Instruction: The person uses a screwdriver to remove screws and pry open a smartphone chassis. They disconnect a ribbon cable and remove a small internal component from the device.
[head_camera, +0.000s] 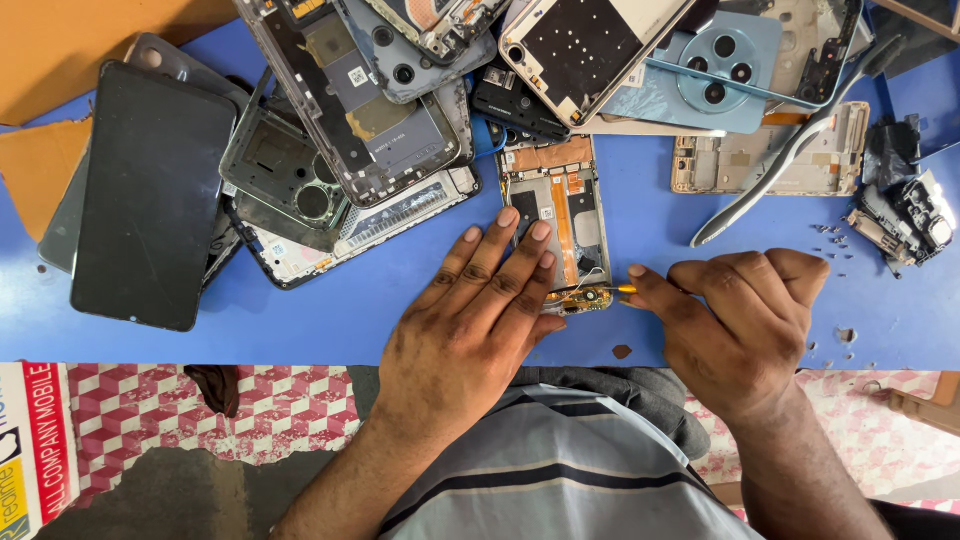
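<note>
An opened phone frame (556, 195) with copper and orange parts inside lies on the blue table (330, 320). My left hand (470, 320) rests flat on it, fingers spread over its lower half and pressing it down. My right hand (740, 320) is closed around a thin yellow-tipped tool (622, 289), whose point touches the small board (585, 298) at the frame's bottom end.
A heap of phone frames and back covers (380, 110) fills the far side. A black screen panel (150, 195) lies at left. Grey tweezers (780, 160), a light blue back cover (700, 70), small parts (905, 215) and loose screws (835, 240) sit at right.
</note>
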